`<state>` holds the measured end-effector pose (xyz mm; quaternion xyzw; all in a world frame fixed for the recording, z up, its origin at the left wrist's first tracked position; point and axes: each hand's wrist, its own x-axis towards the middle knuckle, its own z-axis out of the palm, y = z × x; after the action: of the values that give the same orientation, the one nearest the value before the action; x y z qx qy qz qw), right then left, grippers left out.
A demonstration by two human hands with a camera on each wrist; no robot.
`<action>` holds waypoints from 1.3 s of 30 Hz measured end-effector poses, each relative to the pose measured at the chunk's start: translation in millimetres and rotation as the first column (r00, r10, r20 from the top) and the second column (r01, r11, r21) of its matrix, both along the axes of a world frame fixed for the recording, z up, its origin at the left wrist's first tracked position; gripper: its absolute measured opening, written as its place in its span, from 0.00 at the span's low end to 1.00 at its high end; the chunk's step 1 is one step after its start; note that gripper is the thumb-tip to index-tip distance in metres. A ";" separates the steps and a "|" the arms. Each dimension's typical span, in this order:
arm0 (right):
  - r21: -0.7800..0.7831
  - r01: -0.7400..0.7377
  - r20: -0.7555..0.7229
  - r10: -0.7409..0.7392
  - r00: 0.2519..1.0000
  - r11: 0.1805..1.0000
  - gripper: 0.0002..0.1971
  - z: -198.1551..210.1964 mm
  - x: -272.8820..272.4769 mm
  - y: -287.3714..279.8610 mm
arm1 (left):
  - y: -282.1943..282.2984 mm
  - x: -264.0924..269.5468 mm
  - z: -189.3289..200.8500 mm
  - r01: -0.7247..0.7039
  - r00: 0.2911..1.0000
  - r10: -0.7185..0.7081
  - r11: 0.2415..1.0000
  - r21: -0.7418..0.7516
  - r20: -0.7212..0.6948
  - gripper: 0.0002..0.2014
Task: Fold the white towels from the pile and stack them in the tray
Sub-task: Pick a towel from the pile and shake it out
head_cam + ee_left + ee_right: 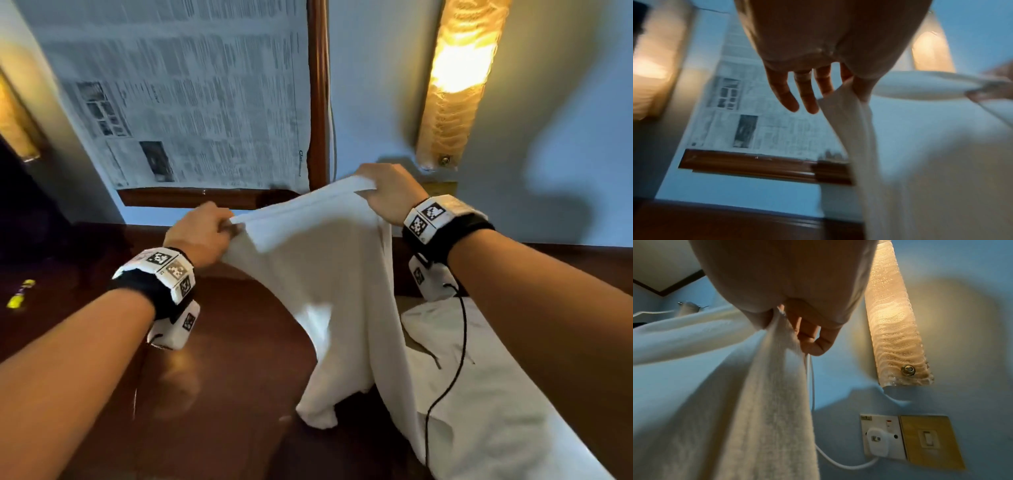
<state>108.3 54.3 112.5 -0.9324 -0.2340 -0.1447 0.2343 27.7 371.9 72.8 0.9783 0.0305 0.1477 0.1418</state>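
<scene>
A white towel (pixel 318 274) hangs in the air above the dark wooden table (pixel 233 394), held by its top edge. My left hand (pixel 205 229) pinches the left corner; in the left wrist view the towel (pixel 900 162) is caught between thumb and forefinger of the left hand (pixel 846 91) while the other fingers hang loose. My right hand (pixel 383 190) grips the right corner, higher up; in the right wrist view the right hand (pixel 785 324) has its fingers curled round the towel (pixel 766 402). The towel's lower end drapes onto the table. More white towels (pixel 479 394) lie piled at the right. No tray shows.
A wood-framed panel covered with newspaper (pixel 191 96) hangs on the blue wall behind. A lit wall lamp (pixel 455 78) is at the right, with a socket and plug (pixel 881 439) and a switch plate (pixel 929 441) below. A yellow object (pixel 19 294) lies at the table's far left.
</scene>
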 end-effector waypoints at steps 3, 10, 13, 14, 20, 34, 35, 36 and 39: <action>-0.037 0.068 0.028 -0.067 0.997 0.997 0.15 6.3 10.3 -1.6 | 12.0 2.2 22.2 -0.011 0.976 0.062 0.970 -0.242 0.206 0.19; -0.082 0.191 0.115 -0.181 0.977 0.978 0.11 16.1 11.1 12.0 | 11.1 7.7 83.6 0.171 0.908 0.024 0.890 -0.422 0.419 0.23; -0.095 0.278 0.132 -0.265 0.955 0.956 0.08 16.3 3.3 22.0 | 17.3 4.1 102.0 0.238 0.912 -0.061 0.885 -0.401 0.406 0.23; -0.091 0.306 0.152 -0.290 0.945 0.948 0.09 15.8 -3.0 28.7 | 19.5 2.8 107.1 0.271 0.909 -0.099 0.880 -0.391 0.406 0.21; -0.052 0.036 0.472 -0.007 0.881 0.998 0.15 3.9 -97.9 129.6 | 8.2 -19.6 135.6 0.426 0.890 -0.259 0.767 -0.480 0.375 0.10; 0.182 0.490 0.136 -0.515 0.846 0.853 0.07 -2.6 -217.9 200.9 | 35.3 -85.9 150.4 0.571 0.805 -0.343 0.226 -0.789 0.484 0.13; 0.138 0.535 0.108 -0.550 0.828 0.833 0.07 -9.3 -223.5 193.8 | 40.5 -85.7 155.2 0.567 0.809 -0.315 0.197 -0.800 0.496 0.12; 0.110 0.586 0.059 -0.594 0.803 0.803 0.08 -17.5 -229.1 184.5 | 46.5 -85.5 160.1 0.562 0.814 -0.285 0.169 -0.810 0.506 0.12; 0.067 0.707 -0.134 -0.696 0.706 0.704 0.11 -48.7 -247.2 148.8 | 71.3 -80.0 167.4 0.546 0.831 -0.203 0.125 -0.828 0.518 0.12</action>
<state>-138.9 203.0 63.8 -0.9424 0.1589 -0.1898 0.2251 -52.2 443.2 240.2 0.6212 -0.1560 0.1917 0.7437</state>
